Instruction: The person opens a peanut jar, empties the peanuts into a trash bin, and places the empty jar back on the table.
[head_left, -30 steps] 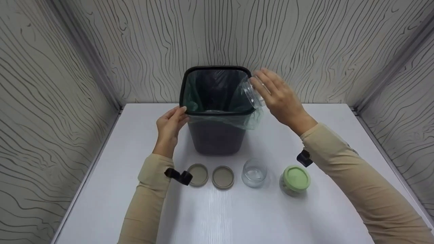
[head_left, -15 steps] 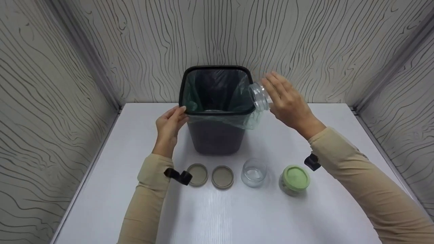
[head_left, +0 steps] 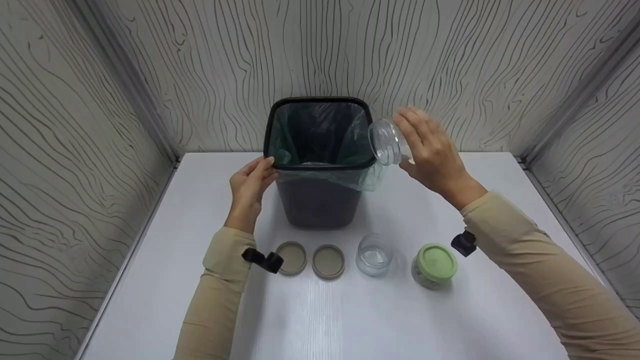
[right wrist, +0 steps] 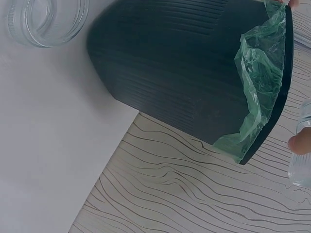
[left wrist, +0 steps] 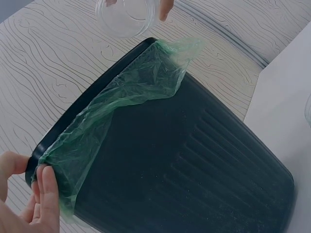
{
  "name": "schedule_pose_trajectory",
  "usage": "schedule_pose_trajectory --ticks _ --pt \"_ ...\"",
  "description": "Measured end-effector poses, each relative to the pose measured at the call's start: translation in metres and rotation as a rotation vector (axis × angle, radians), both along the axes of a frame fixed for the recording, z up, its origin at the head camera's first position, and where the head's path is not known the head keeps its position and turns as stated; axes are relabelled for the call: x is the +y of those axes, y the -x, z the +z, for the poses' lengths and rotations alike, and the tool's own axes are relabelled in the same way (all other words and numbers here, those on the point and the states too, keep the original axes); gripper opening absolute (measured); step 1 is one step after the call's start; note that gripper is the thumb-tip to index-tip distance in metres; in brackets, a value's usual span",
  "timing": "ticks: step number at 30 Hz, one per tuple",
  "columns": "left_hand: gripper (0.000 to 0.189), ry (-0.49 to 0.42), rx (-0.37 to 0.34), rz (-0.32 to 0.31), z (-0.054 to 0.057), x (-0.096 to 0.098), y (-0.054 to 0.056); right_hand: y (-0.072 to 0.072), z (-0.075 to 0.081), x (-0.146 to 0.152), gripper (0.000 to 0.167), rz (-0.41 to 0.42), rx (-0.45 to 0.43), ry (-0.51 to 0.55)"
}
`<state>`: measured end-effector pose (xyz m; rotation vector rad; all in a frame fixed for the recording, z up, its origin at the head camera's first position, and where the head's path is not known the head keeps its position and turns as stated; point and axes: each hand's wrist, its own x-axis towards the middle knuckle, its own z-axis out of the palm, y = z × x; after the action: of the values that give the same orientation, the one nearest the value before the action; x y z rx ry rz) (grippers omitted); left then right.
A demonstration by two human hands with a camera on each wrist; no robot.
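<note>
White tabletop (head_left: pixel 300 320), which I inspect remotely from the near side outward. Nearest stand a green-lidded jar (head_left: pixel 436 265) and an open, upright clear jar (head_left: pixel 375 255); two beige lids (head_left: pixel 328 261) lie flat to their left. Beyond these stands the dark bin (head_left: pixel 320 202). Only the head view gives me its interior (head_left: pixel 320 132); only the wrist views show ribs (left wrist: pixel 214 131) on its outer wall. Green liner (left wrist: pixel 141 80) folds over the rim. The left hand (head_left: pixel 251 185) pinches the rim's near left corner. The right hand (head_left: pixel 430 150) grips the tilted jar (head_left: pixel 384 144) just right of the bin, mouth towards it; the left wrist view shows jar and rim apart. Behind rises a wood-grain wall (head_left: pixel 225 75).
</note>
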<state>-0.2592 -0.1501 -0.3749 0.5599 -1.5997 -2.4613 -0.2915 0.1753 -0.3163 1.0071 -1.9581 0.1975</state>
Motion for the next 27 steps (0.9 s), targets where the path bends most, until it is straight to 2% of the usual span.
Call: schedule_pose_trajectory --ticks 9,17,27 --pt "0.042 -0.006 -0.002 0.005 0.0 0.001 0.001 -0.008 -0.004 0.002 0.092 0.043 -0.071 0.087" --pt "0.042 -0.017 0.008 0.006 0.0 0.001 0.0 -0.015 -0.011 0.004 0.09 0.058 -0.06 0.126" --pt "0.041 -0.005 -0.007 0.008 0.0 0.0 0.0 -0.029 -0.028 0.005 0.091 0.086 -0.071 0.179"
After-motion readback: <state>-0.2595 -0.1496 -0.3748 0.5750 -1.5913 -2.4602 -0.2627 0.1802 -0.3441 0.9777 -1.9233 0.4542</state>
